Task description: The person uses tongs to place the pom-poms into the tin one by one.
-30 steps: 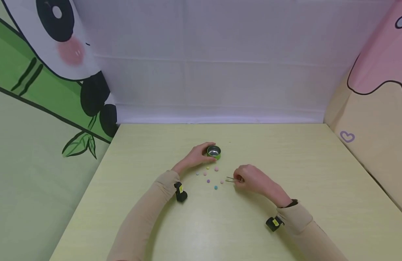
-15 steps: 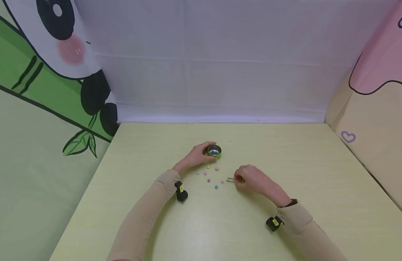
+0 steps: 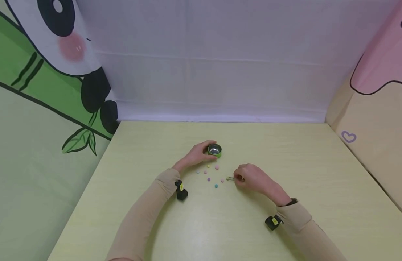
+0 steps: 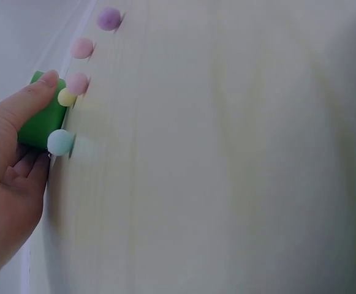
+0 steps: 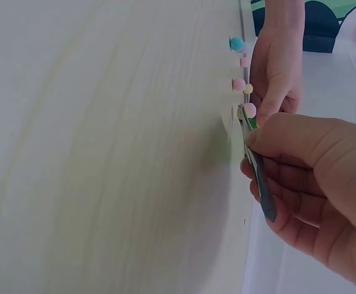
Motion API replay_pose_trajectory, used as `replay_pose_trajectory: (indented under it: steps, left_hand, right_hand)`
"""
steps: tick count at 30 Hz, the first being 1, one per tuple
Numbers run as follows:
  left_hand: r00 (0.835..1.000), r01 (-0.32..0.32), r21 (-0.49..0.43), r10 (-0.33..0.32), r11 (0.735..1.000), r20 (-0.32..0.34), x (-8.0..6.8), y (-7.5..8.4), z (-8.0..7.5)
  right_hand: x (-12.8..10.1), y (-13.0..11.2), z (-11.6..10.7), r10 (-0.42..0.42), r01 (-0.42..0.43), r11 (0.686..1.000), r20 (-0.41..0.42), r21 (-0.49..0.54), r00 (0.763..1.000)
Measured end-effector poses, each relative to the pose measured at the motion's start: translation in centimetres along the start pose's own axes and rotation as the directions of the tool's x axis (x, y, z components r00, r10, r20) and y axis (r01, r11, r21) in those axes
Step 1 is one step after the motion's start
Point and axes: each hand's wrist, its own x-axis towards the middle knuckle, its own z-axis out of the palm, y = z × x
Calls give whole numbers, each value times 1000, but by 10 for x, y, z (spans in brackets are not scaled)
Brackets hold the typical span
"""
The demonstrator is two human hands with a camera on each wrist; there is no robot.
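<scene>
Two hands are shown at work on the pale yellow-green worktop (image 3: 286, 163), among a scatter of small coloured balls. Compared with the head views of a second and half a second earlier, little is seen to have changed: the right hand (image 3: 253, 179) has been drawn very slightly towards the balls, so that the tip of the tweezers (image 3: 230, 178) now lies just beside the pale pink ball (image 3: 222, 180), whereas a small gap was visible before. From this it is judged that the pickup of that ball is at hand but not yet made; in the right wrist view the tweezers (image 5: 256, 165) are seen with their points at a pink ball (image 5: 249, 109), though whether it is already nipped cannot be told. The tweezers are pinched between thumb and curled fingers, the wrist lying low over the worktop and the forearm angled in from the near right. The left hand (image 3: 196, 156) is unmoved: its grip is closed lightly about the side of the small green tin (image 3: 214, 150), which stands upright and open at the far edge of the scatter, the thumb (image 4: 34, 101) pressed to the green wall (image 4: 41, 125). The teal ball (image 3: 216, 186) and purple ball (image 3: 208, 179) lie untouched between the two hands.
</scene>
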Motion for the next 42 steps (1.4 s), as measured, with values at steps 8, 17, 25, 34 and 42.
replay_pose_trajectory:
  steps: [8,17,25,34,42]
  left_hand:
    - [1000,0,-15,0,1000,-3,-1,2,-3]
    - [1000,-4,-19,4,1000,1,-1,-2,-1]
    - [1000,-7,-13,7,1000,7,-2,-3,1]
    - [1000,-14,-20,14,1000,1,-3,1,0]
    - [1000,-20,-37,21,999,4,-5,2,-1]
  right_hand:
    - [7,0,-4,-4,4,1000,-32,15,999]
    - [18,5,-7,7,-7,1000,-43,4,999]
    - [27,11,-10,-4,3,1000,-89,-14,996]
    - [41,16,-16,-32,34,999,-169,5,985]
    - [57,18,-20,-21,22,1000,-181,6,983]
